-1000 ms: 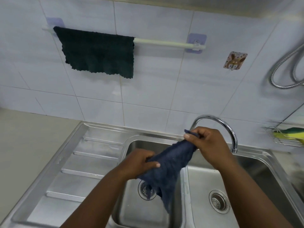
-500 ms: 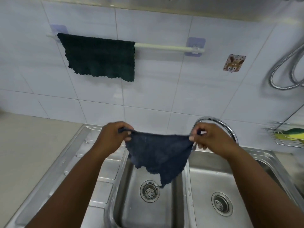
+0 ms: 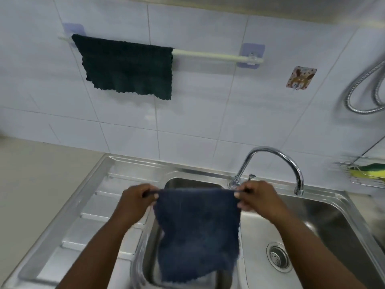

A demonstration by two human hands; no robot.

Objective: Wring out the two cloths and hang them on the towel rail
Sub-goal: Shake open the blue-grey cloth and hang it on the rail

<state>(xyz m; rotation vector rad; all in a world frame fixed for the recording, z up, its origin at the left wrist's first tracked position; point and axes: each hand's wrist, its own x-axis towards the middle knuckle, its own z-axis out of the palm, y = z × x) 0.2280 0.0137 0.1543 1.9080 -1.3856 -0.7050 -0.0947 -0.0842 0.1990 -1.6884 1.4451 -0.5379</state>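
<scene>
Pinched shut at its two top corners, the blue cloth (image 3: 198,232) hangs flat and spread between my left hand (image 3: 136,200) and my right hand (image 3: 257,198), its top edge pulled taut over the steel sink (image 3: 341,224), its lower edge dangling above the left basin. Behind it stands the curved tap (image 3: 273,161). Up on the tiled wall, the dark green cloth (image 3: 127,66) drapes over the left part of the towel rail (image 3: 216,56), whose right part is bare.
</scene>
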